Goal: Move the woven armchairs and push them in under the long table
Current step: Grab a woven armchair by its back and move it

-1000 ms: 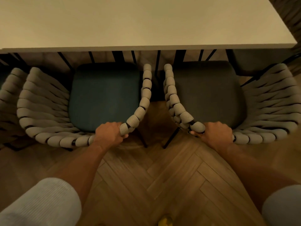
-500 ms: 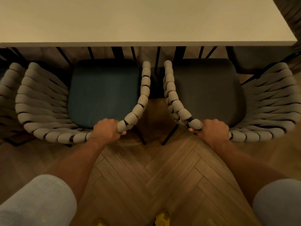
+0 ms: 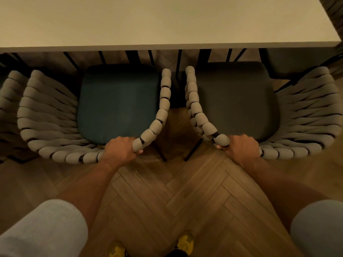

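Left chair (image 3: 104, 112), teal seat, and right chair (image 3: 241, 104), dark grey seat, stand side by side on the floor (image 3: 167, 197), both facing the table (image 3: 167, 25). Their seats are almost wholly in view, with the front edges just short of the table edge.

Grip: the left hand (image 3: 118, 151) is curled round the left chair's back rail at its right rear corner. The right hand (image 3: 241, 149) is curled round the right chair's rail at its left rear corner.

Progress, as judged: both chairs are lined up at the table, but pushing them in is largely still to do.

Clearances: the inner arms run near each other without touching, closest at their front ends. A third chair (image 3: 7, 101) sits just beside the left chair's outer side. Dark legs stand under the table ahead of both seats. Whether the arms will pass under the tabletop cannot be told. Behind the chairs the floor is open as far as the shoes (image 3: 183, 242).
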